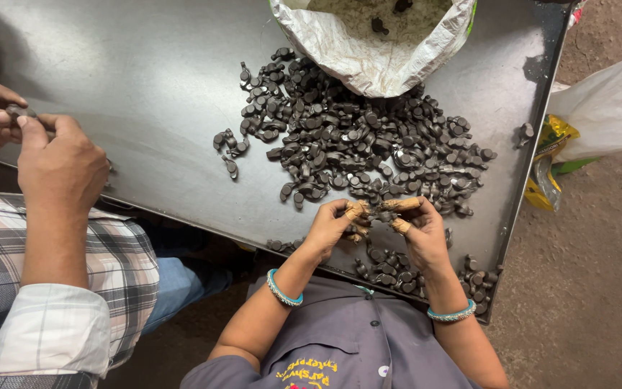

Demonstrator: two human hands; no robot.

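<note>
Head view: I note the left hand [331, 225] and right hand [417, 229] drawn together near the tabletop [145, 86] edge, taped fingertips [402, 225] pinched on a small dark metal part [377, 214] held between them. My judgement: grip it squarely, turning it over the tabletop. The main heap of parts [358, 140] lies just beyond, below the white sack [368, 54]. At left, a co-worker's hand [59, 162] holds another.

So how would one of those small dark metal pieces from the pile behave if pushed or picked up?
The dark metal pieces look solid and rigid, so probably heavy for their size. Their lumpy, uneven shapes suggest they would slide or rock on the metal tray rather than roll far. The left hand and right hand have wrapped fingertips, hinting at rough edges.
</note>
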